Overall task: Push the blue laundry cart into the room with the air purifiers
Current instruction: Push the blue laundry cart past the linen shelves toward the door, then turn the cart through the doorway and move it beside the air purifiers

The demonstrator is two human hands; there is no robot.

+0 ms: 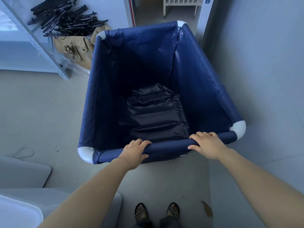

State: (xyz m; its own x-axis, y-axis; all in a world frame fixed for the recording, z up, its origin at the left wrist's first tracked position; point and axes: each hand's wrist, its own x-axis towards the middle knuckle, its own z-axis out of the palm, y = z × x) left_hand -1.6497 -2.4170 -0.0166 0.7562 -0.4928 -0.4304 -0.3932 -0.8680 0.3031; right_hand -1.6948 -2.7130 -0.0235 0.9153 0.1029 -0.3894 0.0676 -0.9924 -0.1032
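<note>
Head view: left hand [134,153] and right hand [208,145], fingers curled over the near rail, hold the blue laundry cart [158,89] facing a doorway [164,12]; its far-right corner risks clipping the door frame [204,18].

The grey floor [41,112] carries the cart [205,89]; black rods [65,18] and brown paper [74,46] lie far left.

A dark bag [156,114] lies in the cart [205,83], a doorway [164,12] beyond, shelving [32,41] far left, a wall [263,46] right.
</note>
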